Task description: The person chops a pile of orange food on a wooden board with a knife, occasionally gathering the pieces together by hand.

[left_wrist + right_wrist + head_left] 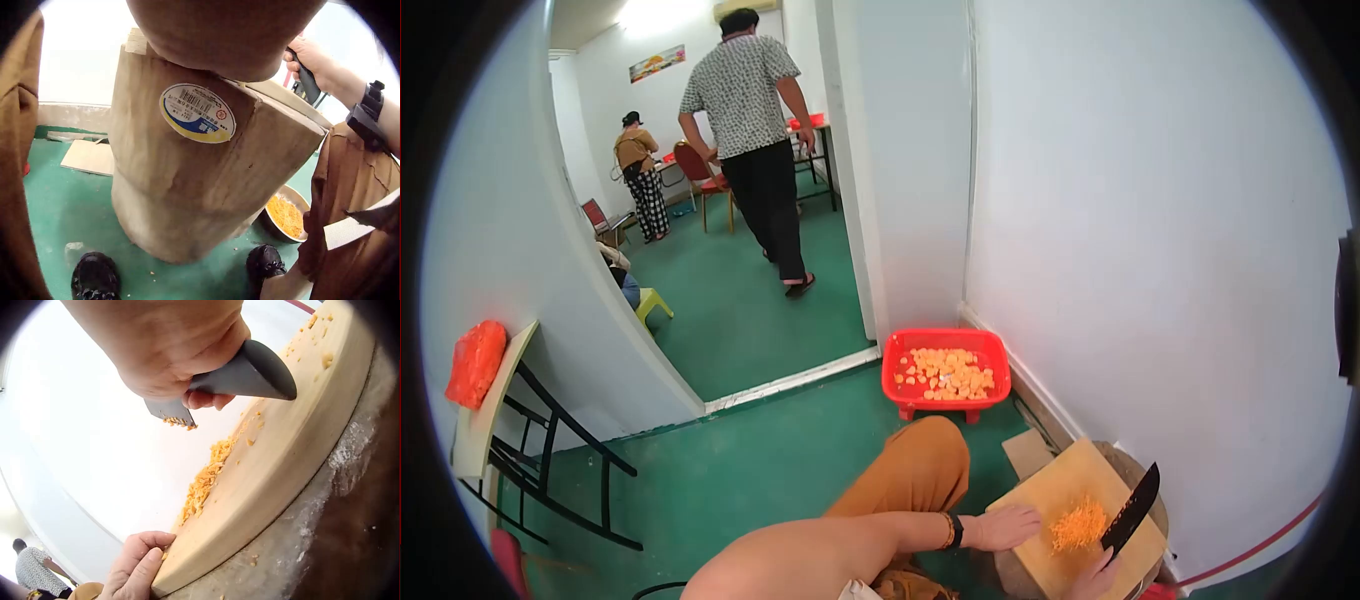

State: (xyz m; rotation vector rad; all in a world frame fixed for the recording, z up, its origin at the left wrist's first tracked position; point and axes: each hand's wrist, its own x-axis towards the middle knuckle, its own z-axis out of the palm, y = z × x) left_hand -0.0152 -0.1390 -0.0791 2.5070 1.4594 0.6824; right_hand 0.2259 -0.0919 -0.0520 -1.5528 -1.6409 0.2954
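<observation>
My right hand (1095, 578) grips the grey handle of a kitchen knife (1132, 508), its dark, broad blade raised over the board. Orange bits cling to the blade in the right wrist view. A heap of finely cut orange shreds (1080, 525) lies mid-board, with crumbs scattered around it. My left hand (1003, 527) rests on the left edge of the thick wooden cutting board (1040, 490), fingers near the shreds. Beneath the board stands a brown, drum-like stand (169, 181) bearing an oval label. A metal bowl (272, 224) of orange shreds sits beside it on the floor.
Ahead, a red basin (1000, 350) holds orange slices by the wall (1140, 200). A flat board piece (1027, 453) lies near the stand. At left, a red bag (476, 364) rests on a small folding table (485, 430). Beyond the doorway, a person (745, 110) stands with others.
</observation>
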